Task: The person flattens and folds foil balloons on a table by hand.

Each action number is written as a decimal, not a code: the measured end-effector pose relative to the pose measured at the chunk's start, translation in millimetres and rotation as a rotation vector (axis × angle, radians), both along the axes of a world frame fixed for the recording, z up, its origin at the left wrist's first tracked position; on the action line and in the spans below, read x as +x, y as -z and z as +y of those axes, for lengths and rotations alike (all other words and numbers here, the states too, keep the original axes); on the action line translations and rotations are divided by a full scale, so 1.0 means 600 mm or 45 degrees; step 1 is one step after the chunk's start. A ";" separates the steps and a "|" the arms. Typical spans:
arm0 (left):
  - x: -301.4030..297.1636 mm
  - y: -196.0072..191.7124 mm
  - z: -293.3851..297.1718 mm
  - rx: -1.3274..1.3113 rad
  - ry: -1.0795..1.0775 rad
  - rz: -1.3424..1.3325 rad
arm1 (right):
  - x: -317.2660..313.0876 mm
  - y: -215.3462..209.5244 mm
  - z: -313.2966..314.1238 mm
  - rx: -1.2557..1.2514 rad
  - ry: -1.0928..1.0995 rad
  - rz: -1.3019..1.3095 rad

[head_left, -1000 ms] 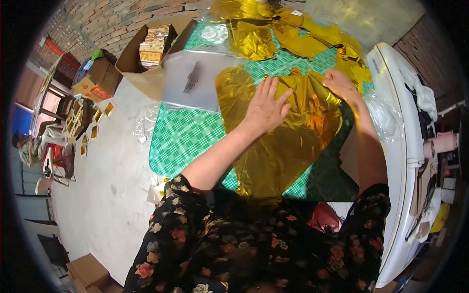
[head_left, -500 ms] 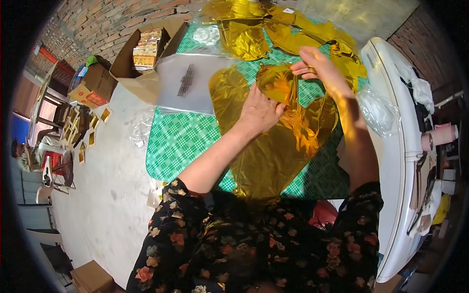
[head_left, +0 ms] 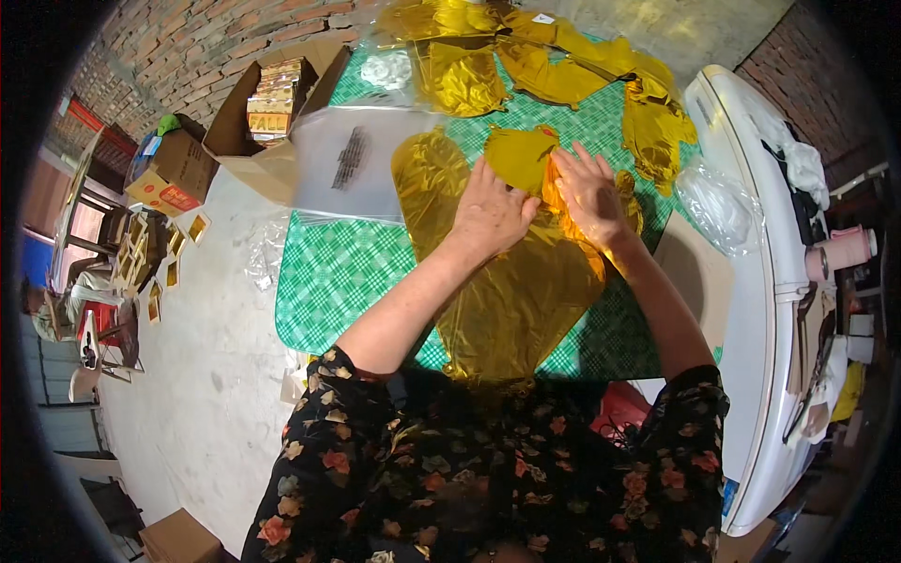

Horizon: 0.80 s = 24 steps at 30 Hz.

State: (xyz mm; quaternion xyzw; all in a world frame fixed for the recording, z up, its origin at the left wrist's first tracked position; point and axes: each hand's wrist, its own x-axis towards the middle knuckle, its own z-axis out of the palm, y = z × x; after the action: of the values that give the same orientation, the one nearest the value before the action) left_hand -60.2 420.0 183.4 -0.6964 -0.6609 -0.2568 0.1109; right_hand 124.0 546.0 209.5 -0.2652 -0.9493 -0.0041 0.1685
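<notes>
A large, flat gold foil balloon lies on the green checked tablecloth in front of me. Its far right part is folded over and creased, shining orange where light strikes it. My left hand rests palm down on the foil, fingers stretched toward the rounded far lobe. Just to its right, my right hand presses flat on the fold with its fingers extended. Neither hand grips anything. The foil beneath both palms is hidden.
More gold foil balloons are spread along the far edge. Clear plastic bags lie at the far left, beside an open cardboard box. On the right stand a white appliance and a crumpled plastic bag. Another person sits far left.
My right hand has come down from above the foil and now lies flat on it, pressing the right part inward. My left hand stays nearly in place.
</notes>
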 end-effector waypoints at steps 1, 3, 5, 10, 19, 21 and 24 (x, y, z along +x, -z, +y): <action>0.001 -0.001 0.000 0.037 -0.002 0.008 | 0.000 0.001 0.000 -0.001 0.002 0.000; 0.001 -0.003 0.001 0.020 -0.001 0.014 | -0.003 0.005 -0.001 -0.040 -0.002 -0.019; 0.004 -0.003 0.005 0.009 0.009 0.015 | -0.001 0.014 0.003 -0.015 0.009 -0.036; 0.002 0.002 0.003 0.006 0.017 -0.001 | -0.005 0.030 -0.002 0.039 0.037 -0.085; 0.001 -0.003 0.004 -0.054 -0.003 -0.058 | -0.010 0.027 -0.003 0.022 0.103 -0.208; -0.010 -0.010 0.002 -0.015 -0.027 -0.033 | -0.013 0.025 -0.007 0.004 0.108 -0.223; -0.039 -0.043 0.002 0.128 -0.070 -0.051 | -0.012 0.016 -0.013 -0.011 0.127 -0.241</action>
State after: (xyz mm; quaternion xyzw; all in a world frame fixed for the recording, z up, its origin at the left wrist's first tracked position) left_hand -83.5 421.0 208.9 -0.6662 -0.6682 -0.3004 0.1396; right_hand 116.9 538.1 199.9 -0.3112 -0.9467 -0.0335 0.0767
